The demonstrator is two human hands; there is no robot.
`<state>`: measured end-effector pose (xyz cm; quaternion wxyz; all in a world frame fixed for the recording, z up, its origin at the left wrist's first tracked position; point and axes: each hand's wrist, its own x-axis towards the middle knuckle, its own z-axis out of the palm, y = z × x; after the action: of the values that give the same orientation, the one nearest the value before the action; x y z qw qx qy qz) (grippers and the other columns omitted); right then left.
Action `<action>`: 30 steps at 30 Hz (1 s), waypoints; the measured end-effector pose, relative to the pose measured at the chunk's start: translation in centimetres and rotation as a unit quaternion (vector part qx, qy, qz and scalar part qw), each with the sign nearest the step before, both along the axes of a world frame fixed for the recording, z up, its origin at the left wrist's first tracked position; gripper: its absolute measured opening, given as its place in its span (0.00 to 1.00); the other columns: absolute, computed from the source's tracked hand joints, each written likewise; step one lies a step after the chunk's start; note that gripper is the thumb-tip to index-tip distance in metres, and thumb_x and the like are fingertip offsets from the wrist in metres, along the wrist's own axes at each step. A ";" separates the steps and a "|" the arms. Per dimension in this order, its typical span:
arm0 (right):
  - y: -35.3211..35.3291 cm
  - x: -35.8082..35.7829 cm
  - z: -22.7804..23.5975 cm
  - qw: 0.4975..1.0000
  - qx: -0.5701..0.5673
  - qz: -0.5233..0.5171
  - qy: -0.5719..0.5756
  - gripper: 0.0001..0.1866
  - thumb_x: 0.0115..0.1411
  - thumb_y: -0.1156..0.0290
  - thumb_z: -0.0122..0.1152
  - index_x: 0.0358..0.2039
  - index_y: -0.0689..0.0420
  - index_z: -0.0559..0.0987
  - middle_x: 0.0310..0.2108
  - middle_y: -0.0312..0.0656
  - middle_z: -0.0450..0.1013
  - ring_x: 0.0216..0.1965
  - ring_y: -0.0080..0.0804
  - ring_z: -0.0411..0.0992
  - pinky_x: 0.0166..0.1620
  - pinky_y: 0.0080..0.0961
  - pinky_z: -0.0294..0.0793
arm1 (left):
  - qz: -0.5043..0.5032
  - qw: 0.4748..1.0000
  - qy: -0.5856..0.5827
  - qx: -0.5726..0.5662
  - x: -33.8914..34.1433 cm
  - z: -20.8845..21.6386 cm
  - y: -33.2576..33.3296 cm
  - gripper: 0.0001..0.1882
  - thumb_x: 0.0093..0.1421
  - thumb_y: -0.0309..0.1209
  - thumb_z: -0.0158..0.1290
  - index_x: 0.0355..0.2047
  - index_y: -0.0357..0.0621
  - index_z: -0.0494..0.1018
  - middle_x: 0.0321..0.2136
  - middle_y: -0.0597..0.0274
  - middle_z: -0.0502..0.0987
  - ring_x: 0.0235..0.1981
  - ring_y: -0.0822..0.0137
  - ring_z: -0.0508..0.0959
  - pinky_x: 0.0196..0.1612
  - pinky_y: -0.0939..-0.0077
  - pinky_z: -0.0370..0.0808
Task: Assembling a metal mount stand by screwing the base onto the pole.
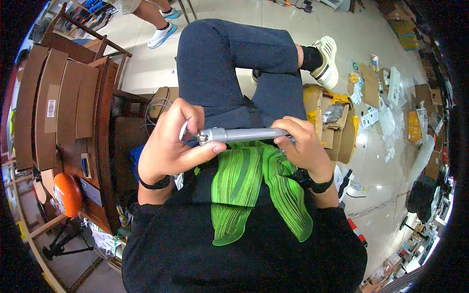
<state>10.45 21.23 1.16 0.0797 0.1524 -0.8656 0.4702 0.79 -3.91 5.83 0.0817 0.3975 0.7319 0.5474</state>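
Across my lap a slim grey tube lies level between my two hands. Its left end widens into a paler collar with a small shiny metal fitting. My left hand is at that end: the index finger is bent over a small whitish curved piece beside the fitting, and the thumb stretches along under the collar. My right hand is closed round the tube's other end, fingers over the top and thumb in front. That end is partly hidden by the fingers. A green striped scarf hangs just below the tube.
Stacked brown cartons top a wooden cabinet on the left, with an orange rounded object near. To the right, an open cardboard box and scattered packaging cover the floor. Another person's leg shows far left.
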 end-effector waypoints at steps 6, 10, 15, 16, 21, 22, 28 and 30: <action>0.5 0.1 -0.5 0.998 0.029 -0.038 0.039 0.12 0.55 0.63 0.55 0.31 0.60 0.72 0.23 0.46 0.68 0.24 0.47 0.69 0.27 0.33 0.68 | 0.020 1.000 0.004 0.017 0.5 -1.1 0.4 0.25 0.46 0.32 0.64 0.28 0.43 0.54 0.18 0.63 0.61 0.18 0.72 0.59 0.22 0.78 0.59; 0.6 0.0 -0.1 0.998 0.039 -0.036 0.044 0.12 0.56 0.63 0.55 0.31 0.60 0.72 0.22 0.46 0.67 0.23 0.47 0.69 0.27 0.33 0.68 | 0.021 0.998 0.057 0.024 0.3 -1.9 0.6 0.25 0.47 0.32 0.64 0.29 0.43 0.54 0.19 0.62 0.60 0.18 0.71 0.60 0.22 0.77 0.60; 0.1 0.1 0.1 0.996 0.042 -0.067 0.035 0.13 0.57 0.63 0.53 0.32 0.61 0.71 0.24 0.47 0.68 0.25 0.47 0.69 0.28 0.33 0.69 | 0.099 0.986 0.134 -0.003 -0.2 -2.2 1.0 0.25 0.47 0.32 0.64 0.30 0.42 0.55 0.20 0.61 0.61 0.19 0.72 0.62 0.23 0.78 0.61; 0.0 0.0 0.0 0.996 0.042 -0.067 0.035 0.13 0.57 0.63 0.53 0.32 0.61 0.71 0.24 0.47 0.68 0.25 0.47 0.69 0.28 0.33 0.69 | 0.104 0.992 0.075 0.020 0.0 -2.3 1.0 0.25 0.46 0.32 0.64 0.32 0.42 0.56 0.21 0.62 0.62 0.20 0.73 0.62 0.24 0.79 0.61; 0.2 -0.3 -1.9 0.998 -0.061 -0.023 -0.001 0.17 0.60 0.59 0.49 0.33 0.62 0.71 0.23 0.47 0.68 0.24 0.42 0.70 0.29 0.30 0.68 | -0.001 0.956 -0.148 0.252 1.3 -1.6 1.5 0.33 0.45 0.30 0.65 0.46 0.37 0.58 0.33 0.64 0.67 0.31 0.77 0.66 0.35 0.84 0.63; 0.3 -0.3 -2.3 0.998 -0.059 -0.017 -0.002 0.17 0.60 0.59 0.49 0.33 0.62 0.71 0.23 0.47 0.68 0.24 0.42 0.70 0.29 0.30 0.68 | -0.009 0.954 -0.159 0.254 1.4 -1.3 1.6 0.33 0.45 0.30 0.65 0.47 0.36 0.59 0.34 0.65 0.67 0.32 0.77 0.67 0.35 0.84 0.63; 0.5 -0.1 -3.7 0.990 -0.130 -0.015 -0.043 0.19 0.60 0.56 0.48 0.34 0.61 0.71 0.22 0.44 0.68 0.23 0.33 0.68 0.28 0.26 0.67 | -0.052 0.988 0.095 0.109 -0.3 0.2 2.2 0.33 0.53 0.28 0.57 0.57 0.33 0.55 0.38 0.56 0.66 0.42 0.68 0.69 0.44 0.79 0.65; 0.3 -0.1 -3.9 0.985 -0.161 -0.001 -0.059 0.19 0.60 0.56 0.48 0.35 0.62 0.71 0.21 0.43 0.67 0.22 0.32 0.68 0.28 0.26 0.67 | -0.035 0.983 0.027 0.180 0.4 -0.2 3.6 0.33 0.54 0.34 0.55 0.56 0.35 0.55 0.37 0.55 0.67 0.40 0.64 0.71 0.42 0.75 0.67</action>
<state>10.34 21.52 -2.74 0.0523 0.1085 -0.7819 0.6117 1.22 -0.34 5.62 0.0083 0.4453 0.6093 0.6560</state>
